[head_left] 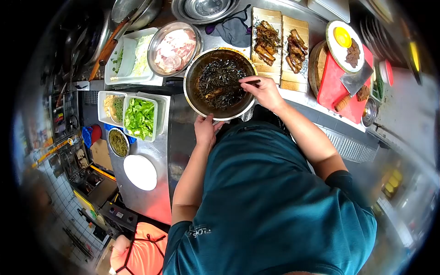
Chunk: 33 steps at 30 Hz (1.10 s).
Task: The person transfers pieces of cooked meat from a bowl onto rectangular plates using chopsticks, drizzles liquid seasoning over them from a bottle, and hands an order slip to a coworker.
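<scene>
A wide metal bowl (188, 87) stands in front of me at the counter's edge, full of dark, stringy shreds in brown liquid, with a browned piece of meat (213, 93) among them. My left hand (207, 131) grips the bowl's near rim, its fingers partly hidden under it. Over the bowl's right side, my right hand (265, 93) is closed on dark chopsticks (245, 83) whose tips reach into the shreds. Two long tan trays lie beyond the bowl to the right: the left tray (267, 14) and the right tray (295, 85) carry browned meat pieces, some topped with dark shreds.
Raw meat fills a steel bowl (200, 46) at the back left. Lettuce (140, 118) sits in a tub to the left, above a white plate (140, 172). A cleaver (356, 80) rests on a red board (331, 87) at right. A person in orange (144, 247) stands at lower left.
</scene>
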Available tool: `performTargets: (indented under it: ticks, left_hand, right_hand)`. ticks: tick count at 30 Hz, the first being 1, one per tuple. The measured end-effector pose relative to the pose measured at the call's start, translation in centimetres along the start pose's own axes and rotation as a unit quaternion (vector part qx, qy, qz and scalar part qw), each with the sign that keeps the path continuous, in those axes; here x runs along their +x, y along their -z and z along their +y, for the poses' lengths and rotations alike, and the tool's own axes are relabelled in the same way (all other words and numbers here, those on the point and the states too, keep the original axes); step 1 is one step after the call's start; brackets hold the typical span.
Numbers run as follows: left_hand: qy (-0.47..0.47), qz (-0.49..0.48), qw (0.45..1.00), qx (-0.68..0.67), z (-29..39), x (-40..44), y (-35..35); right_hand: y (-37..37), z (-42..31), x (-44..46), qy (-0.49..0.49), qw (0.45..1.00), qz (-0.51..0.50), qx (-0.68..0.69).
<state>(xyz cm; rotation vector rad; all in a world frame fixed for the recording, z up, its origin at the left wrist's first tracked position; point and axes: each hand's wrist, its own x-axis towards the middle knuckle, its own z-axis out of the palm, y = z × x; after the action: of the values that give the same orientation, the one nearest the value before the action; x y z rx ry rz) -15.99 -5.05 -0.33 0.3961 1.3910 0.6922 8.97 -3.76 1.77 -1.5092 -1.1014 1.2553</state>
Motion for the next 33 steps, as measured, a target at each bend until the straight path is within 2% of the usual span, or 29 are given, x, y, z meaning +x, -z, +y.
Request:
performTargets:
  ticks: [6, 7, 10, 12, 15, 16, 19, 20, 22, 26, 27, 30, 33]
  left_hand:
    - [-0.003, 0.006, 1.000, 0.005, -0.5, 0.4, 0.6]
    - [-0.002, 0.001, 1.000, 0.002, -0.8, 0.6, 0.8]
    - [-0.013, -0.007, 1.000, 0.006, -0.7, 0.5, 0.9]
    - [-0.002, -0.013, 1.000, -0.008, -0.5, 0.5, 0.7]
    - [0.013, -0.011, 1.000, 0.004, -0.7, 1.0, 1.2]
    - [0.012, -0.015, 1.000, -0.001, -0.4, 0.8, 0.9]
    - [0.009, -0.025, 1.000, 0.014, -0.2, 0.5, 0.9]
    - [0.010, -0.024, 1.000, 0.010, -0.3, 0.6, 0.9]
    - [0.010, -0.020, 1.000, 0.003, -0.4, 0.7, 0.9]
    - [0.015, -0.020, 1.000, 0.000, -0.6, 1.0, 1.3]
    - [0.015, -0.017, 1.000, 0.001, -0.6, 1.0, 1.2]
    - [0.013, -0.009, 1.000, 0.003, -0.5, 1.0, 1.1]
    - [0.011, -0.006, 1.000, 0.008, -0.6, 1.0, 1.2]
  right_hand:
    - [-0.4, 2.1, 1.5, -0.053, 0.990, 0.113, 0.073]
    - [-0.2, 3.3, 1.5, -0.050, 0.984, 0.123, 0.123]
    - [1.1, 2.8, 0.6, -0.122, 0.954, 0.162, 0.222]
    - [1.7, 2.8, -0.1, -0.112, 0.943, 0.166, 0.264]
    - [1.9, 2.4, -1.8, -0.085, 0.978, 0.133, 0.138]
    - [1.6, 1.6, -2.2, -0.074, 0.980, 0.111, 0.147]
    - [0.8, 0.1, -3.1, -0.032, 0.995, 0.065, 0.067]
    - [0.3, 0.3, -3.1, 0.047, 0.996, 0.078, 0.011]
    - [-0.4, 0.2, -2.9, 0.128, 0.986, 0.094, -0.058]
    - [-0.2, 1.2, -2.2, -0.034, 0.991, 0.129, 0.011]
    - [0.1, 1.7, -1.8, -0.037, 0.985, 0.165, 0.037]
    - [0.9, 4.1, -0.8, -0.098, 0.950, 0.176, 0.240]
    - [1.8, 4.1, -0.9, -0.142, 0.919, 0.188, 0.316]
